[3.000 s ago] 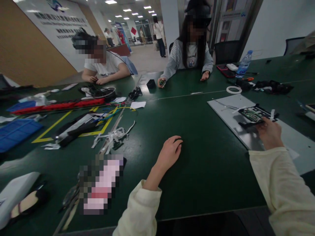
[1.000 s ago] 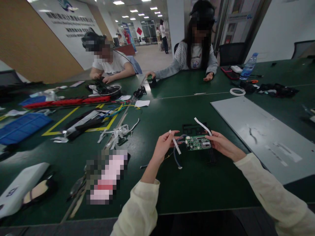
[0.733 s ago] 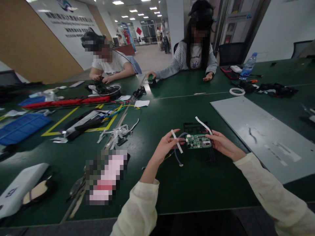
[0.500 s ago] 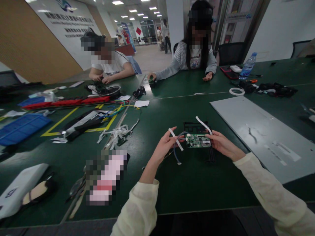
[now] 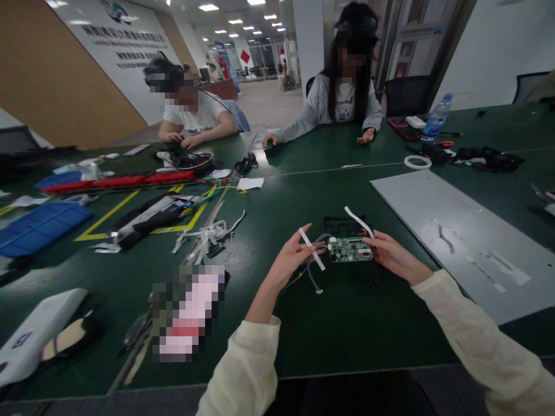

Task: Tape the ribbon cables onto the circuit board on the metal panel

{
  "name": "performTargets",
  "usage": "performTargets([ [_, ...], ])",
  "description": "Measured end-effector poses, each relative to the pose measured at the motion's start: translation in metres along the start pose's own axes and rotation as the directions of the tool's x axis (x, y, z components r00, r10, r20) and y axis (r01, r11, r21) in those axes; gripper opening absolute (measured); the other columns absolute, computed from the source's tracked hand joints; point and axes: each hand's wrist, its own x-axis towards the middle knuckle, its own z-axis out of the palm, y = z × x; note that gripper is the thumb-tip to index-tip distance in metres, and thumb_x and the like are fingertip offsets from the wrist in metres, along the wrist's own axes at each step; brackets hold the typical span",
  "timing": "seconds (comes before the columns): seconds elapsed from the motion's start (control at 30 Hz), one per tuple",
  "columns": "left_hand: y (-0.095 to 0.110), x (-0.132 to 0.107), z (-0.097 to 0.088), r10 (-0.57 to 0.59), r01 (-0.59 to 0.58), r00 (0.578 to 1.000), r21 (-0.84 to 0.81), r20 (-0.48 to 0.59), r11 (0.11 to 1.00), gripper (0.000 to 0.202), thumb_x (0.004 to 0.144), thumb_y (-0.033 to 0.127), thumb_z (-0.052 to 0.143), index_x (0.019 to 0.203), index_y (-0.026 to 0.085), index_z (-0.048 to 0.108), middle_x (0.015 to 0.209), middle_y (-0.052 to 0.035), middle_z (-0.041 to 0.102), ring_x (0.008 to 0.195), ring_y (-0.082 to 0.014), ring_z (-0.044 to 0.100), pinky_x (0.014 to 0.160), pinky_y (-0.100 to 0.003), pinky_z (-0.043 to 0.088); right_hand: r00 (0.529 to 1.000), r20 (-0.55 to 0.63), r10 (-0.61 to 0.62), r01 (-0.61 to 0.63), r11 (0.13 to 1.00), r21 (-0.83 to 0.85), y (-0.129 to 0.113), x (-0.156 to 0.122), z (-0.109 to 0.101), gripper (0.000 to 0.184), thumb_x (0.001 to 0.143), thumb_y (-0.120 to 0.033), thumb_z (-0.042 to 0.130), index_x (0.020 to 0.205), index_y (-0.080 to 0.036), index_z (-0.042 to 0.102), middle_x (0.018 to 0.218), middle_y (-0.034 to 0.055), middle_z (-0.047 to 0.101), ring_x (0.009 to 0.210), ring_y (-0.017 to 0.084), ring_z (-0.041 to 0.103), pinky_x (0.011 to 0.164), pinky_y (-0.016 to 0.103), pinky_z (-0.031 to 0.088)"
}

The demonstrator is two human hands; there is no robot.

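Note:
A green circuit board (image 5: pixel 348 249) with white connectors is held just over the table in front of me. My right hand (image 5: pixel 388 251) pinches its right edge between thumb and fingers. From those fingertips a white strip (image 5: pixel 358 219) sticks up to the left. My left hand (image 5: pixel 293 254) is closed on a grey cable (image 5: pixel 313 276) that runs from the board's left side, its loose plug hanging below. Across the left fingers lies a second white strip (image 5: pixel 311 249). Behind and below the board shows a black frame (image 5: pixel 336 222), partly hidden; whether it touches the board I cannot tell.
A grey panel (image 5: pixel 459 231) lies to the right, with a tape roll (image 5: pixel 417 162) beyond it. Left of my hands are crumpled white strips (image 5: pixel 208 237), a phone (image 5: pixel 191 315) and a blue tray (image 5: pixel 43 228). Two people sit across the green table (image 5: pixel 295 196).
My two hands keep their grips with almost no movement. The cable's hanging end has shifted slightly down and right. Across the table, the seated person's hand and dark object have shifted slightly.

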Motion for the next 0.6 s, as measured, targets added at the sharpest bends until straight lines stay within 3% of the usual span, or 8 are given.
performTargets([
  [0.13,-0.002,-0.001,-0.004,-0.034,0.034,0.999,0.049,-0.004,0.998,0.076,0.082,0.022,0.064,0.145,0.024,0.022,0.103,-0.0097,0.07,0.106,-0.0234,0.063,0.096,-0.043,0.045,1.0,0.001,0.008,-0.008,1.0,-0.005,-0.001,-0.002,0.001,0.029,0.073,-0.024,0.073,0.101,-0.022,0.063,0.09,-0.0012,0.069,0.078,0.011,0.065,0.068,0.022,0.052],
  [0.37,-0.002,-0.001,-0.002,-0.084,0.084,0.996,0.005,-0.004,0.996,0.07,0.081,0.027,0.065,0.142,0.022,0.029,0.117,-0.0135,0.063,0.107,-0.0225,0.062,0.098,-0.043,0.045,1.0,0.019,-0.007,0.007,1.0,0.003,-0.002,-0.003,0.003,0.027,0.074,-0.025,0.072,0.1,-0.023,0.063,0.089,-0.002,0.068,0.077,0.01,0.064,0.069,0.022,0.051],
  [0.43,-0.003,0.002,-0.002,-0.035,0.034,0.998,-0.009,-0.059,0.999,0.06,0.085,0.031,0.06,0.138,0.021,0.034,0.124,-0.0145,0.058,0.109,-0.0223,0.061,0.096,-0.042,0.047,1.0,0.011,-0.012,0.011,1.0,0.004,-0.002,-0.003,0.003,0.028,0.073,-0.025,0.073,0.099,-0.022,0.063,0.089,-0.002,0.068,0.077,0.01,0.065,0.068,0.023,0.052],
  [0.47,-0.002,0.003,-0.003,0.025,-0.024,0.989,0.012,-0.143,1.0,0.055,0.086,0.032,0.057,0.136,0.021,0.036,0.127,-0.0143,0.056,0.109,-0.0219,0.06,0.095,-0.041,0.047,1.0,0.008,-0.012,0.012,1.0,0.005,-0.002,-0.003,0.003,0.028,0.073,-0.025,0.073,0.098,-0.022,0.063,0.089,-0.002,0.068,0.077,0.01,0.065,0.068,0.023,0.052],
  [0.5,-0.001,0.004,-0.003,0.115,-0.1,0.961,0.07,-0.251,0.992,0.051,0.087,0.031,0.056,0.134,0.021,0.038,0.129,-0.0135,0.054,0.111,-0.0215,0.059,0.096,-0.04,0.046,1.0,0.006,-0.013,0.013,1.0,0.002,-0.002,-0.003,0.004,0.028,0.072,-0.025,0.074,0.098,-0.022,0.063,0.089,-0.0021,0.068,0.077,0.011,0.065,0.068,0.023,0.052],
  [0.53,0.001,0.003,-0.002,0.229,-0.18,0.906,0.166,-0.357,0.97,0.048,0.087,0.03,0.055,0.131,0.021,0.04,0.131,-0.0125,0.052,0.113,-0.0211,0.057,0.097,-0.039,0.045,1.0,0.005,-0.013,0.013,1.0,-0.005,-0.002,-0.003,0.005,0.028,0.072,-0.025,0.074,0.098,-0.022,0.062,0.089,-0.002,0.068,0.076,0.011,0.065,0.067,0.022,0.053],
  [0.6,0.008,0.0,0.006,0.476,-0.292,0.75,0.416,-0.46,0.861,0.043,0.086,0.028,0.056,0.127,0.022,0.044,0.132,-0.0103,0.05,0.119,-0.0205,0.052,0.102,-0.037,0.041,1.0,0.01,-0.011,0.011,1.0,-0.028,-0.002,-0.003,0.007,0.029,0.073,-0.026,0.074,0.099,-0.022,0.062,0.087,-0.0018,0.068,0.075,0.011,0.065,0.065,0.022,0.053],
])
